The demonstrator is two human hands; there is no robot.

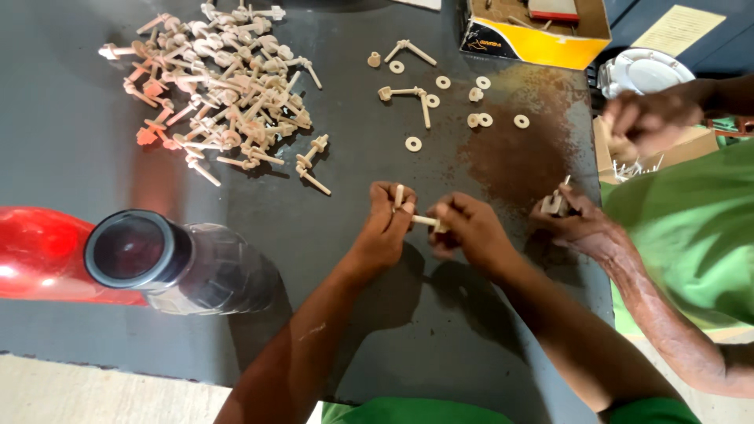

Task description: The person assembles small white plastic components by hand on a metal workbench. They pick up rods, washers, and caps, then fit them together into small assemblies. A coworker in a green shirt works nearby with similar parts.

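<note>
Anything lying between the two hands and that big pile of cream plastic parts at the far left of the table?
Nothing visible does. The left hand and right hand hold a small cream part together; bare dark table runs from them to the pile. Only two stray pieces lie at its near edge.

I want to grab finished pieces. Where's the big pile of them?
In the head view, the pile of cream plastic pieces lies at the table's far left, beyond the black-capped bottle.

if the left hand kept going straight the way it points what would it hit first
Likely the right hand: the left hand points right, both gripping one small cream part between them. Depth is hard to judge.
</note>
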